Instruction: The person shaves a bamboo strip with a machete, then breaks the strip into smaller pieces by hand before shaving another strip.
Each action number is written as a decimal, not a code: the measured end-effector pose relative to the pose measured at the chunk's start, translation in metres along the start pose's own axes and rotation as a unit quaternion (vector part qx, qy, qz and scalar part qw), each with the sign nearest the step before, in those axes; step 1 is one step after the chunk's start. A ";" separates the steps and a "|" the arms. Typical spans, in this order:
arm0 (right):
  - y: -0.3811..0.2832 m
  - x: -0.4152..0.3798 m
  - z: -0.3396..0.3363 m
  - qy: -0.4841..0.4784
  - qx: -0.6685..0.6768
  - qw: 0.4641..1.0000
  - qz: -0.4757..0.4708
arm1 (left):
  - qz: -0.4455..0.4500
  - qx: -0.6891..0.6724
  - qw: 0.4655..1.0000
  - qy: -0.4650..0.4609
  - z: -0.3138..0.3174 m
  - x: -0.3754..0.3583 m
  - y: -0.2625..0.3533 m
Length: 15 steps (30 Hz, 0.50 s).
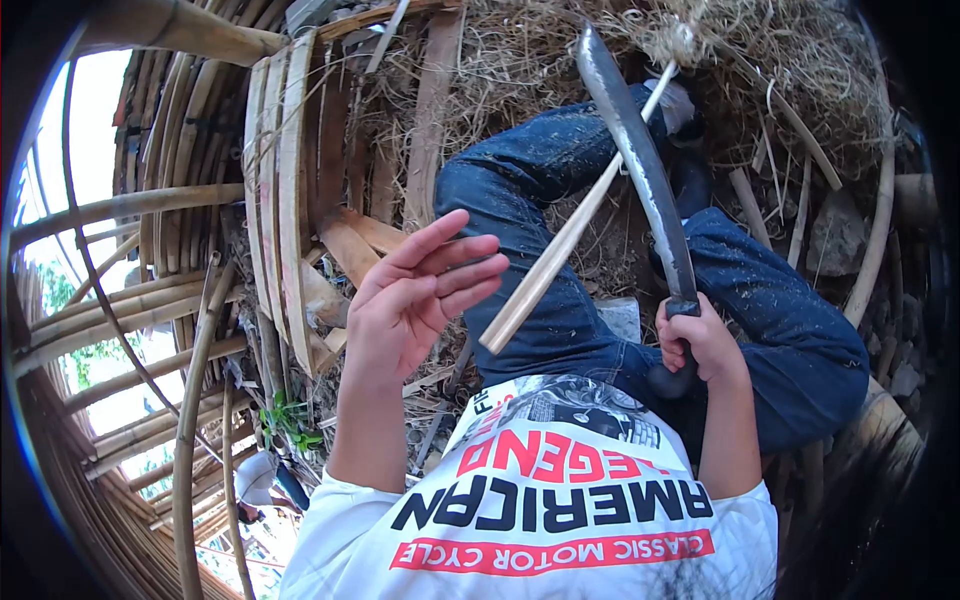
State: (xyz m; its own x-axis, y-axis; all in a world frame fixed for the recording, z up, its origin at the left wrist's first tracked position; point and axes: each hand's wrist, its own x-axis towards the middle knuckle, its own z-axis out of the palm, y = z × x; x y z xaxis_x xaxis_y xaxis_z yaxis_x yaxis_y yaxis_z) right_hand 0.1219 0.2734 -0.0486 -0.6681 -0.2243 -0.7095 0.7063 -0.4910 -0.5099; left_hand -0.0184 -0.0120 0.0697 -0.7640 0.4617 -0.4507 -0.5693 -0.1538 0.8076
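Note:
My right hand [706, 340] is wrapped round the dark handle of a machete [640, 165]. The long, slightly curved blade points away from me, up over my legs. A pale split bamboo stick [560, 245] slants across my thigh in this view, and the blade crosses over it near the middle. Its wider end lies nearest my left hand [428, 285]. That hand is raised beside the stick with fingers stretched and apart, holding nothing. The stick's far end reaches a tuft of dry fibres near my foot.
Dry straw-like shavings [520, 60] are heaped beyond my legs. Split bamboo slats [280, 190] stand on the left, near a bamboo pole fence [130, 205]. Rocks [838, 235] and more poles lie on the right. A small green plant [290, 420] grows at lower left.

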 end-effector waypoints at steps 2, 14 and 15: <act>0.001 0.001 -0.002 -0.006 -0.012 1.000 -0.003 | -0.020 -0.149 0.987 -0.054 0.005 -0.002 0.003; 0.005 0.000 -0.003 0.018 -0.017 1.000 -0.001 | -0.046 -0.293 0.936 -0.191 0.042 -0.005 -0.003; 0.006 0.000 -0.003 0.019 -0.017 1.000 -0.002 | -0.047 -0.302 0.932 -0.196 0.043 -0.005 -0.005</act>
State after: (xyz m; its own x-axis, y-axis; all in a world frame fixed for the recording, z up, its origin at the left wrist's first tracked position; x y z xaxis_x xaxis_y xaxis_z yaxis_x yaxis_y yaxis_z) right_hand 0.1264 0.2729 -0.0530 -0.6616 -0.1904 -0.7253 0.7120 -0.4630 -0.5279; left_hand 0.0014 0.0240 0.0849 -0.6001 0.7633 -0.2392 -0.7855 -0.5058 0.3566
